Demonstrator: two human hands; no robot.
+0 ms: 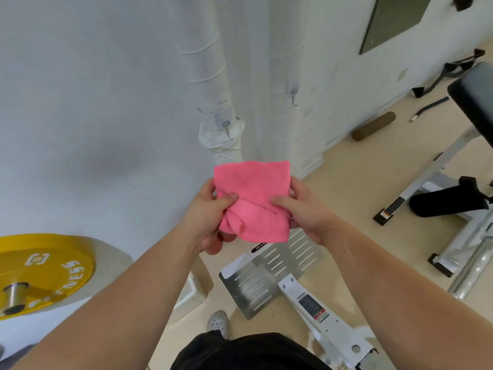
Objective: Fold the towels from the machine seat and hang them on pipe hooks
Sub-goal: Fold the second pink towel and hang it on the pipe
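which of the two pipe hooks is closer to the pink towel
The lower hook, on the left pipe beside its bulging wrap; the other hook hangs higher and further right of the pink towel.

Plain bright pink on the towel (253, 201). White on the wrapped pipes (205, 62), with thin ring lines going round and round. Pale white on the wall (80, 102). Sunny yellow on the weight plate (53, 263), with white letters and a gold middle. Sandy beige on the floor (346, 169). Shiny silver on the foot plate (269, 273), with rows of short slits. Black on the pad (472, 97) and the foam roll (450, 200). Brown on the roller (373, 126) by the wall. Grey-white on the shoe (218, 323), dotted with small holes.
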